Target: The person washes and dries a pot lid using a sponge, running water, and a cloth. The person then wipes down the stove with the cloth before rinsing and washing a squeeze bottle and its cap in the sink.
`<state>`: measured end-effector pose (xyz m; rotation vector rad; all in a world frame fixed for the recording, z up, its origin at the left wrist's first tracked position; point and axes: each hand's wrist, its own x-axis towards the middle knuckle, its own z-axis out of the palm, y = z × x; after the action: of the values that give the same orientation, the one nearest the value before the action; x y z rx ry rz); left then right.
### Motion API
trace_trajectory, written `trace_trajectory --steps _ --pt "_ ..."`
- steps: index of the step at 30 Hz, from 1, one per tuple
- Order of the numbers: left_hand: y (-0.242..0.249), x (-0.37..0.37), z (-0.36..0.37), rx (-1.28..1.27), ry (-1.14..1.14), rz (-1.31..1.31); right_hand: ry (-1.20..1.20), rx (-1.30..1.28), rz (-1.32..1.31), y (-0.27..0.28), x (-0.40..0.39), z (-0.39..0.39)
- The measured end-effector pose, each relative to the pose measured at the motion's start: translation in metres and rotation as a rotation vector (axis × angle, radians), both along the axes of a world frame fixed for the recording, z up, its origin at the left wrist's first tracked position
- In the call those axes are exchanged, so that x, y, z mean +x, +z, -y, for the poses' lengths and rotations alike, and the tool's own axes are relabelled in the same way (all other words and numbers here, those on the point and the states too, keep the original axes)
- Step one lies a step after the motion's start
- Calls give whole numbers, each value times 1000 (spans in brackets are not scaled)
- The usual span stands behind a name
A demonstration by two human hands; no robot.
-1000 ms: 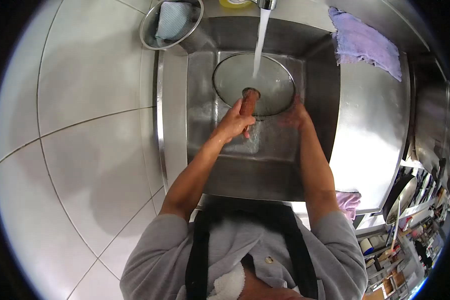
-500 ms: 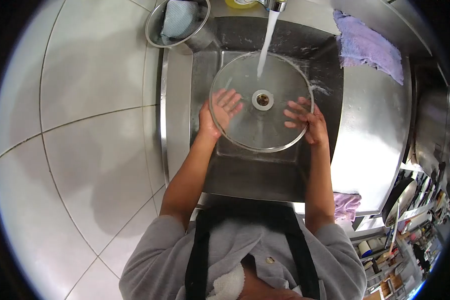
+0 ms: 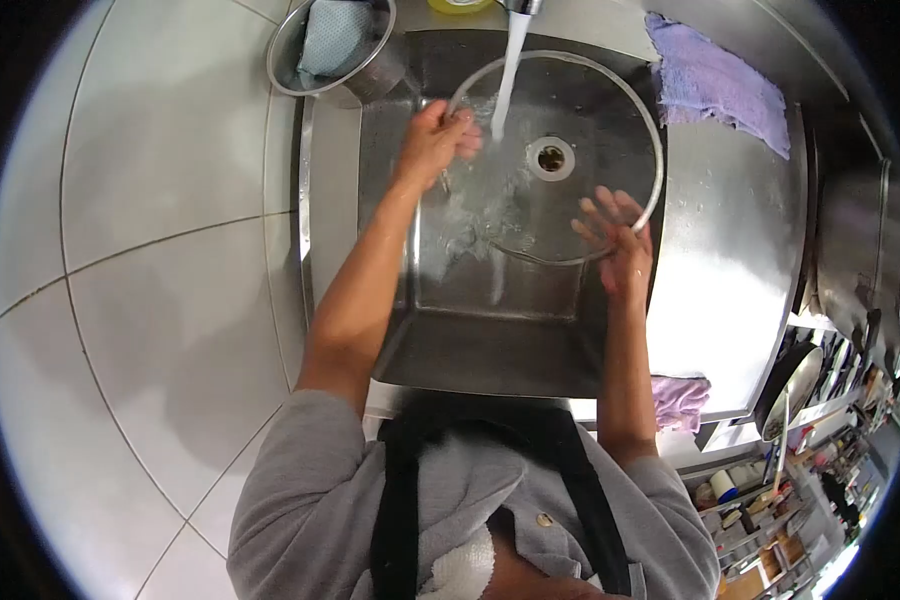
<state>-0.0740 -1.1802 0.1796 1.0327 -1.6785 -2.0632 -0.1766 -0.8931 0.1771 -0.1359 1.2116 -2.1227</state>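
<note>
A round, clear glass plate (image 3: pixel 565 215) with a pale rim is held over the steel sink (image 3: pixel 500 360), tilted, and the drain (image 3: pixel 550 158) shows through it. My left hand (image 3: pixel 440 145) closes on its upper left edge. At the lower right, my right hand (image 3: pixel 618 238) grips the rim, thumb on top and fingers spread beneath the glass. Water (image 3: pixel 510 75) from the tap (image 3: pixel 523 6) strikes near the plate's left side and splashes down. The plate's lower left edge is blurred by the running water.
A metal container (image 3: pixel 378 70) with a light blue cloth (image 3: pixel 335 40) stands at the sink's upper left corner. One purple cloth (image 3: pixel 720 85) lies on the right counter (image 3: pixel 735 250), and a pink cloth (image 3: pixel 678 402) is lower down. Pans and utensils are at far right.
The plate has moved up and right and is now tilted. My left hand has gone from lying open under its left side to gripping its upper left edge. Water now splashes at the left.
</note>
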Motion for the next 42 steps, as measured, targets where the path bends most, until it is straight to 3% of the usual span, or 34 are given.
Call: trace_trajectory --steps 3,4,6,10,13,14,19,22,26,29,30,31,32,33,34,35,37,38,39,42 --pt "75 12 -7 -344 -109 175 140 175 378 -47 10 17" --pt "89 17 -10 -462 -136 258 164 162 516 -59 20 25" --pt "90 27 -9 -462 -159 313 174 210 722 -63 42 43" --pt "68 51 8 -277 -195 457 311 180 474 -75 43 20" --pt "27 57 17 -864 -341 533 175 215 345 -28 28 20" --pt "46 43 14 -813 -318 390 168 282 338 -32 23 14" --pt "70 -76 44 359 119 -291 149 525 40 -63 39 -8" --pt "105 -103 29 -157 -108 -327 138 657 -10 -79 55 -14" --pt "74 -32 -11 -353 -536 -189 208 1028 -225 -101 66 -24" --pt "41 56 -108 -343 -963 210 242 1122 -202 -96 59 -20" --pt "38 82 -143 -496 -1024 258 329 1135 -325 -83 55 -16" --pt "28 96 -164 -656 -1080 298 294 1118 -260 -65 51 -7" --pt "7 101 -171 -728 -945 226 257 1099 -197 -47 47 2" --pt "-19 108 -179 -789 -809 150 94 1032 50 -34 45 11" --pt "-30 113 -185 -839 -671 74 117 994 25 -29 42 16" --pt "-24 111 -181 -850 -610 72 140 954 -6 -23 41 18" --pt "-2 99 -157 -840 -422 95 141 694 136 61 42 30" --pt "44 86 -146 -685 -402 82 107 591 -9 77 46 36" --pt "52 80 -134 -506 -310 -6 72 484 -150 91 50 33" --pt "96 79 -115 -163 -120 37 419 458 -334 161 52 -19"
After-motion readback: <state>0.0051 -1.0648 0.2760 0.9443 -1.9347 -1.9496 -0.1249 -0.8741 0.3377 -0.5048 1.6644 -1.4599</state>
